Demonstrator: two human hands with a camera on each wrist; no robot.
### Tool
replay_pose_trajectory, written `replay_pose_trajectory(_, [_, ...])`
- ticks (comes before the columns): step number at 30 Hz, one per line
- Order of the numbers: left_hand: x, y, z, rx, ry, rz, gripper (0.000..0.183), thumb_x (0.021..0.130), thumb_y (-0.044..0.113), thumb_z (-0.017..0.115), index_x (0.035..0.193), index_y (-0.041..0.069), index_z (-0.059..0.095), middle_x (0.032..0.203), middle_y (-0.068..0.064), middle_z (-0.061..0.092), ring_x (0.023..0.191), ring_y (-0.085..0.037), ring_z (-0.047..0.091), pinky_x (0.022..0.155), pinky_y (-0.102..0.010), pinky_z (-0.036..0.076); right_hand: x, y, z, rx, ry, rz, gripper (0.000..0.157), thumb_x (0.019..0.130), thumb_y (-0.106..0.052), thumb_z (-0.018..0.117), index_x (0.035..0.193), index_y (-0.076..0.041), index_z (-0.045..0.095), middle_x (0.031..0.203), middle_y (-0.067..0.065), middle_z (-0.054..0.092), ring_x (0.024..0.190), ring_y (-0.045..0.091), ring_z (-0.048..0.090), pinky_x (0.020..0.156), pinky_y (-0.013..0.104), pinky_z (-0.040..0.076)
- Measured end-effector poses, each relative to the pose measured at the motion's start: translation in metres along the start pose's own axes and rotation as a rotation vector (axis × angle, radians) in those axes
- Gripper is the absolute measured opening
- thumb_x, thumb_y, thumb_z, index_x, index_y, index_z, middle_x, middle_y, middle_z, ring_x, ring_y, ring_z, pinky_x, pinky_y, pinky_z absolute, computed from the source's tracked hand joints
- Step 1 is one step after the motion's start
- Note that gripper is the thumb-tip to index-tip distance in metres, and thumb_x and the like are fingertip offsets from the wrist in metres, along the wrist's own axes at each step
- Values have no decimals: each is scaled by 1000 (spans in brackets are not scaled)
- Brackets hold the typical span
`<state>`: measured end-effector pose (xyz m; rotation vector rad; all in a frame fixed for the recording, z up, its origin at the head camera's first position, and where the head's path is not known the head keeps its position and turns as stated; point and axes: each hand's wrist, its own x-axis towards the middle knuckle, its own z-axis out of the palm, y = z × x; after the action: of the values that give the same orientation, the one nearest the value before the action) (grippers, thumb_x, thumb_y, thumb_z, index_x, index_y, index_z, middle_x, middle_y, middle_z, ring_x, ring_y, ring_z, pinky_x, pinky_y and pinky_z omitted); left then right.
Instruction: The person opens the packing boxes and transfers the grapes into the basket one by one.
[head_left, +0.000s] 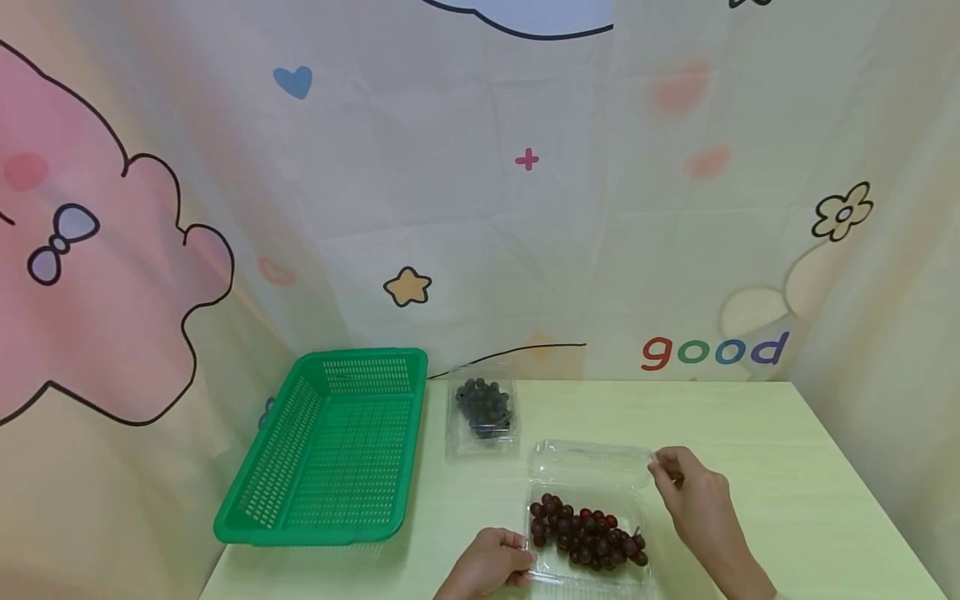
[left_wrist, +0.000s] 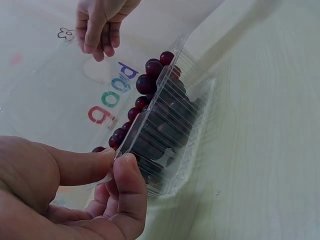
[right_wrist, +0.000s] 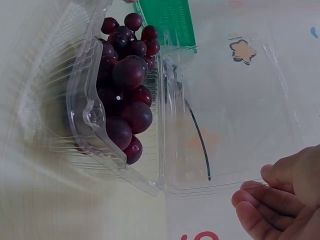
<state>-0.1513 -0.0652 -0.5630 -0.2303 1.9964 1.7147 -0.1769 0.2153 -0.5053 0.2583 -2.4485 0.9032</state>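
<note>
A clear plastic clamshell box [head_left: 551, 575] stands on the table with its lid [head_left: 592, 462] raised at the back. Inside lies a bunch of dark red grapes [head_left: 588, 533]. My left hand [head_left: 491, 562] pinches the box's near left rim between thumb and index finger, seen closely in the left wrist view beside the ribbed wall [left_wrist: 172, 130]. At the upper right, my right hand [head_left: 697, 496] pinches the edge of the raised lid between thumb and fingers. In the right wrist view the lid [right_wrist: 235, 125] stands open, hinged along the box's far side.
A green plastic basket [head_left: 408, 492] stands on the left of the table. Between it and the open box, further back, a second clear box [head_left: 483, 446] holds black grapes [head_left: 483, 407]. A printed curtain [head_left: 480, 208] hangs behind the table [head_left: 787, 500].
</note>
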Motion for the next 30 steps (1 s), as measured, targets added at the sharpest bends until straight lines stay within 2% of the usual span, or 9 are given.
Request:
replay_pose_trajectory(8, [0,2,1,14,15,-35,7,95,-3,68,92,0,62,84,-6,63,66,-10,60,63,-22,54,6,1,-1,8,-45,91,9,92,2,74,94,-2,66,77,2,70,62,12,64,53,25,49])
replay_pose_trajectory(15, [1,4,1,27,20,-53,7,95,-2,68,94,0,62,86,-7,64,67,-10,61,65,-22,55,13,5,2,17,-39,108,9,92,0,75,93,-2,66,76,0,69,62,10,60,53,25,47])
replay_pose_trajectory(30, [1,2,0,55,26,-46,6,96,0,69,95,0,62,85,-6,64,68,-10,61,65,-22,54,25,13,8,31,-76,97,10,90,4,75,98,1,69,82,5,72,70,18,65,59,26,51])
